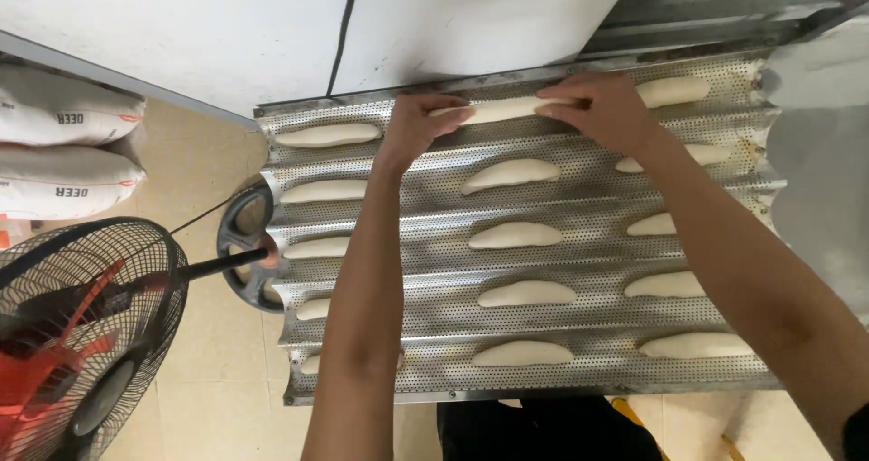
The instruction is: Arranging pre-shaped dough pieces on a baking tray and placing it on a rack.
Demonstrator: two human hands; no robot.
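Stacked white flour sacks [59,149] lie at the far left on a tiled floor [204,370], beside a standing fan [77,334] with red blades behind a black wire guard, its pole slanting toward a round black base [243,262] just beside the tray. At centre, a perforated metal baguette tray [579,203], ridged into parallel channels, carries pale shaped dough pieces [514,235] in three columns, each lying lengthwise in its groove and well apart from its neighbours, a spacing that appears meant to let the loaves swell without touching. The person's left hand [418,122] curls over one end of a long dough piece [493,110] in the farthest channel, fingers bent down onto it and not spread, while the right hand [602,108] lies over the other end, fingers extended and pressing on top; between them the dough stretches along the groove, seemingly being settled straight into the trough. Both forearms reach across the filled rows without touching the dough below. Behind the tray stands a white panelled wall [272,27], and at right a grey metal surface [824,171] borders the tray's edge.
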